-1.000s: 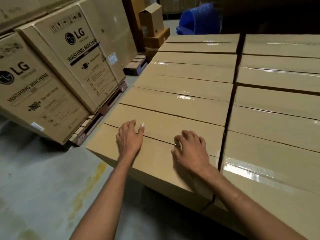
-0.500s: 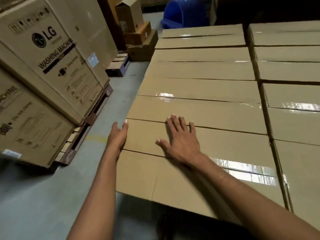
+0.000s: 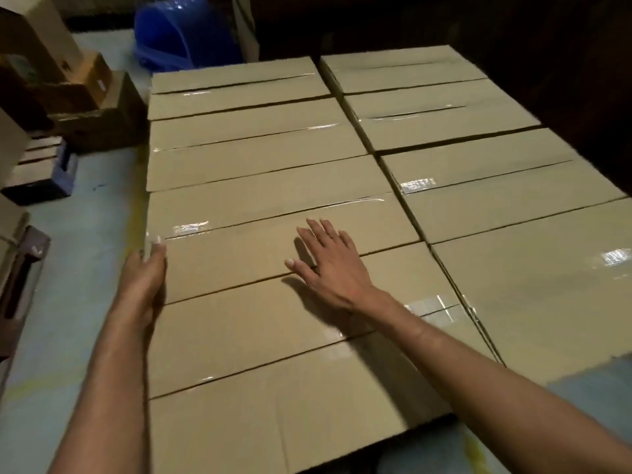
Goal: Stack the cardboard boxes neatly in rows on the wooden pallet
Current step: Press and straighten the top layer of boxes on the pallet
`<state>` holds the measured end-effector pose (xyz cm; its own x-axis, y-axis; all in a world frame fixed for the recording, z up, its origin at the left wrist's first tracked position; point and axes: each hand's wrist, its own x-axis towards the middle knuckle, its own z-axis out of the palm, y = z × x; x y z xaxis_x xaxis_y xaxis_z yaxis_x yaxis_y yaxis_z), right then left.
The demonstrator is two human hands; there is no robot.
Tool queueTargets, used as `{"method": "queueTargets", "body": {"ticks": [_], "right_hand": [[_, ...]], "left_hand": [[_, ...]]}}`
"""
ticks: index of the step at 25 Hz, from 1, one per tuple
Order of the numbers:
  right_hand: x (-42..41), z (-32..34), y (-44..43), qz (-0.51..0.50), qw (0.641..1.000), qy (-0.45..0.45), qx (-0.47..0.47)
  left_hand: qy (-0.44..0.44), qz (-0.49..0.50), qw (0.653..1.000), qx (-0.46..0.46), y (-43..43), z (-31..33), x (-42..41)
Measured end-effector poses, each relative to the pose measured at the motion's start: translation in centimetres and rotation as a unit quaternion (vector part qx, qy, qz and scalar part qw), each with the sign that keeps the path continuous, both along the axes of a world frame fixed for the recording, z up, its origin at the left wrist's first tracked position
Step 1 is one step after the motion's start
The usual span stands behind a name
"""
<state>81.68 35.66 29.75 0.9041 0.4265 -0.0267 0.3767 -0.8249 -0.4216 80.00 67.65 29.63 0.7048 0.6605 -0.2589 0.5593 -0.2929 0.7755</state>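
Right hand (image 3: 328,265) lies flat on top of the cardboard boxes (image 3: 260,165), fingers straight and spread, across a line between two lids in the left row. Left hand (image 3: 147,271) presses its open palm against that row's left side, with the fingertips at the top edge. The boxes are plain tan, shut and sealed with glossy clear tape, and they are packed touching in two rows. Pale floor (image 3: 85,234) runs along the left. A blue bin (image 3: 184,32) and brown cartons (image 3: 89,107) stand beyond.
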Motion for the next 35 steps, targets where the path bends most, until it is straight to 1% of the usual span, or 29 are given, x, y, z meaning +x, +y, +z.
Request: {"method": "queueTargets", "body": {"ticks": [1,3,7,9,12,15,18,19,21,23,26,28,30,33,35], "right_hand": [[1.6,0.1,-0.5,-0.018,1.000,0.004,-0.010],[4.8,0.4,0.0,-0.019,0.999,-0.004,-0.031],[10.2,0.5,5.1,0.037,0.999,-0.010,-0.035],[11.5,-0.4,6.6,0.050,0.998,-0.007,-0.049],[11.3,-2.1,7.1,0.048,0.995,-0.018,-0.083],[11.2,-2.3,7.3,0.043,0.996,-0.026,-0.071],[12.1,-1.6,9.6,-0.008,0.998,-0.054,-0.030],[12.6,-1.2,11.3,-0.014,0.998,-0.056,-0.010],[13.9,-0.2,15.3,0.010,0.998,-0.066,0.003],[15.7,0.4,19.6,0.043,0.995,-0.084,-0.016],[18.3,-0.7,24.3,0.034,0.996,-0.068,-0.055],[19.0,-1.7,25.1,0.007,0.995,-0.060,-0.081],[19.3,-2.4,25.5,0.004,0.994,-0.063,-0.093],[19.1,-2.4,25.4,0.002,0.993,-0.058,-0.098],[19.1,-1.8,25.8,-0.004,0.995,-0.052,-0.083]], "left_hand": [[0.013,-0.004,1.000,0.019,-0.1,0.2,1.8],[0.022,-0.012,0.998,0.050,-0.4,0.4,4.6],[0.036,0.019,0.996,0.082,-0.7,0.6,7.5],[0.048,0.046,0.995,0.081,-0.6,0.9,8.5],[0.061,0.056,0.995,0.050,0.4,0.9,8.7],[0.069,0.048,0.996,0.020,2.3,0.5,8.4],[0.045,0.029,0.997,-0.060,3.8,0.6,9.4],[0.030,0.016,0.997,-0.070,4.2,1.0,10.3],[-0.017,0.002,0.998,-0.068,5.2,1.4,12.7],[-0.053,-0.018,0.995,-0.083,6.3,1.6,15.5],[-0.075,-0.043,0.988,-0.125,7.6,0.2,18.3],[-0.091,-0.061,0.986,-0.128,7.7,-0.8,18.5],[-0.108,-0.068,0.981,-0.146,8.2,-1.9,18.6],[-0.098,-0.096,0.971,-0.194,9.2,-2.8,18.5],[-0.080,-0.130,0.968,-0.197,9.9,-2.0,18.0]]}}
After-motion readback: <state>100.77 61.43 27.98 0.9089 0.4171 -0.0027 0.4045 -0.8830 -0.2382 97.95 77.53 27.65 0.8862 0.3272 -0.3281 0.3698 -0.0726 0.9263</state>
